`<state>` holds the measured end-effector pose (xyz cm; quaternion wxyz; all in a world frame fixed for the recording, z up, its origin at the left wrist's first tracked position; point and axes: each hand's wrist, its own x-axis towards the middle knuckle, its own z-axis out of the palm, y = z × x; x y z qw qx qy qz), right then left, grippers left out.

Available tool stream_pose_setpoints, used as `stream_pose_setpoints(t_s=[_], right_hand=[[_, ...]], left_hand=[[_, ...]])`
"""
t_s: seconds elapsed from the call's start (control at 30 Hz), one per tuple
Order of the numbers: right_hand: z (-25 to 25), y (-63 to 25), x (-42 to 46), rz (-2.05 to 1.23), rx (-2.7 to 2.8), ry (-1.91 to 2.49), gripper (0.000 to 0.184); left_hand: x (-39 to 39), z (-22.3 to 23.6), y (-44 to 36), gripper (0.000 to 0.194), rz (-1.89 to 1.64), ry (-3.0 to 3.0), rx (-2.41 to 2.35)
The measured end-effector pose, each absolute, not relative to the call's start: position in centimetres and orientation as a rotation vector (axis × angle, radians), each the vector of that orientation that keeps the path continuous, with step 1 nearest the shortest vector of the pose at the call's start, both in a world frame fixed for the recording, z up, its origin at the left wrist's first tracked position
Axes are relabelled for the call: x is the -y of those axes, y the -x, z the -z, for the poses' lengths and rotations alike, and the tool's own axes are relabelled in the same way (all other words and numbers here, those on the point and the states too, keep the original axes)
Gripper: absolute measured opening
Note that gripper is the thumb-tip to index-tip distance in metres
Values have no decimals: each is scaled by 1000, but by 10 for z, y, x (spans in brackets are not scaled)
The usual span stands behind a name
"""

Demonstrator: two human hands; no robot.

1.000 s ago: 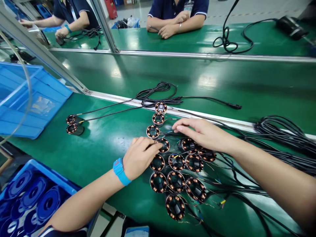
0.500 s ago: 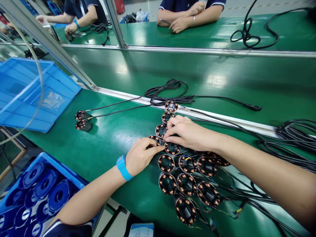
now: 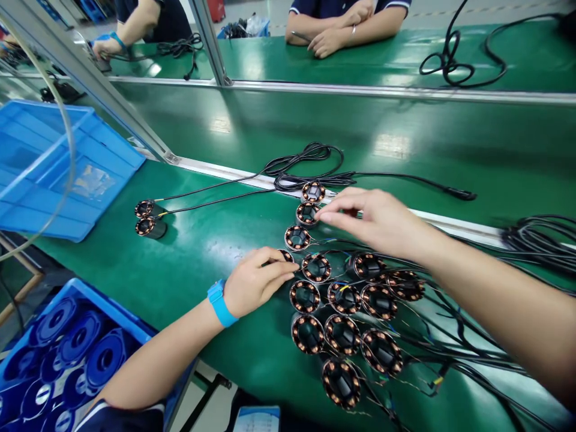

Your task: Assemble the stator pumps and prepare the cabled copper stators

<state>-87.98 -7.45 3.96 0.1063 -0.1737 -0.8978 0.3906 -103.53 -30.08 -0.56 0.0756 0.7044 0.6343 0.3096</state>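
Observation:
Several round copper-wound stator coils [image 3: 342, 333] with black leads lie clustered on the green bench [image 3: 202, 252]. My left hand [image 3: 256, 281], with a blue wristband, rests on the bench with fingers curled over one coil [image 3: 285, 255] at the cluster's left edge. My right hand [image 3: 373, 219] hovers above the upper coils, thumb and forefinger pinched just beside a coil [image 3: 307, 213]; what they pinch, if anything, is too small to see. Two more coils [image 3: 147, 218] with long black cables lie apart to the left.
Blue bins stand at the left [image 3: 67, 174] and lower left [image 3: 67, 354], the latter holding blue spools. Black cable bundles [image 3: 540, 240] pile at the right. A metal rail [image 3: 252, 177] borders a conveyor belt. Other people's arms [image 3: 342, 30] rest on the far bench.
My right hand has lifted off the coils and moved up and right towards the upper coils. My left hand has stayed on the coil at the cluster's left edge.

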Motion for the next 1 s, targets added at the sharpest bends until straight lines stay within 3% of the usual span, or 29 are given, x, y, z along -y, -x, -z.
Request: stream_pose_setpoints(t_s=[0.13,0.43,0.67,0.8,1.0], right_hand=[[-40,868,55,-1120,2739,680,39],[-20,878,66,-1568,2955,468,46],[0,874,77,-2051,2323,812,41],[9,875,81,-1896,2434,805,34],[-14,859,72,-1643,2515,687,41]], left_hand=[[281,-5,1040,19,-969,-2166,-1919],[244,-6,1043,25,-530,-2292,-1843],[246,-7,1042,31,-400,-2257,-1869],[250,-7,1035,32,-417,-2227,-1953],[252,-19,1038,26,-579,-2090,-1861]])
